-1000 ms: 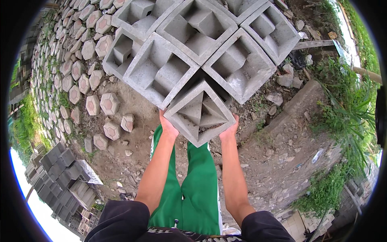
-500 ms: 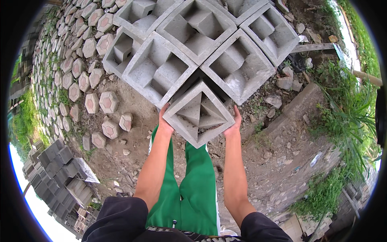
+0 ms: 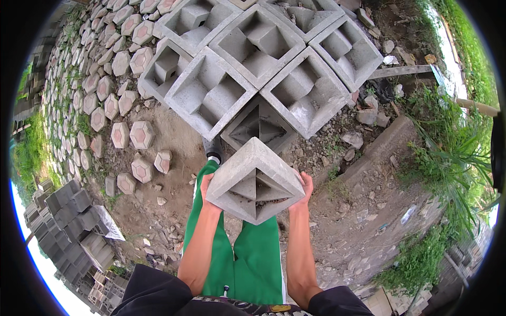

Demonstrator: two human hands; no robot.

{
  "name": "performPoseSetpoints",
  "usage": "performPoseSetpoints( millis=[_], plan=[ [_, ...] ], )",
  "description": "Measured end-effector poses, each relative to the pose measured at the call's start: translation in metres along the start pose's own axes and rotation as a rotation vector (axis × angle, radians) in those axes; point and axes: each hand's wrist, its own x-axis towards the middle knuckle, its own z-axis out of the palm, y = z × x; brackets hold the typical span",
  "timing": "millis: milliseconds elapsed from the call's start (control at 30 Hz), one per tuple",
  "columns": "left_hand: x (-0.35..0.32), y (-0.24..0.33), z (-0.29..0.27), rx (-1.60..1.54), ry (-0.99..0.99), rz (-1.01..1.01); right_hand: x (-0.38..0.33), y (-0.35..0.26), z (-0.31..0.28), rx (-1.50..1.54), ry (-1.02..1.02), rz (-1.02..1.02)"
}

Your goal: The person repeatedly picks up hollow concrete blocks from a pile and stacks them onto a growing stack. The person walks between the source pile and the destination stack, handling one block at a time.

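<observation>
Both hands, left (image 3: 206, 185) and right (image 3: 304, 185), grip a hollow block (image 3: 254, 180) at its sides, above green trousers (image 3: 247, 258) (feet hidden). Ahead lie stacked blocks (image 3: 253, 58); hexagonal pavers (image 3: 113, 100) left.

Bare dirt ground (image 3: 174, 145) carries square hollow concrete blocks (image 3: 211, 92) packed corner to corner, hexagonal pavers (image 3: 139, 134) to the left, rubble stones (image 3: 363, 116), a long concrete curb (image 3: 379, 150) and grass (image 3: 448, 158) at right.
</observation>
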Motion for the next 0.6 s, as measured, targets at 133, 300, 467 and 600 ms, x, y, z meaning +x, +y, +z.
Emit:
performPoseSetpoints(
  millis=[133,300,467,600],
  plan=[
    [-0.066,0.001,-0.005,0.028,-0.009,0.032,-0.06,0.02,-0.014,-0.012,-0.027,-0.002],
    [-0.137,0.015,-0.012,-0.018,-0.016,0.045,-0.142,0.035,0.047,-0.155,0.037,-0.03],
    [-0.166,0.037,-0.037,-0.212,-0.336,0.193,-0.154,0.034,0.102,-0.067,-0.296,0.104],
    [-0.23,0.08,-0.003,-0.319,-0.209,0.282,-0.186,0.05,0.197,-0.253,-0.408,0.163]
  ],
)
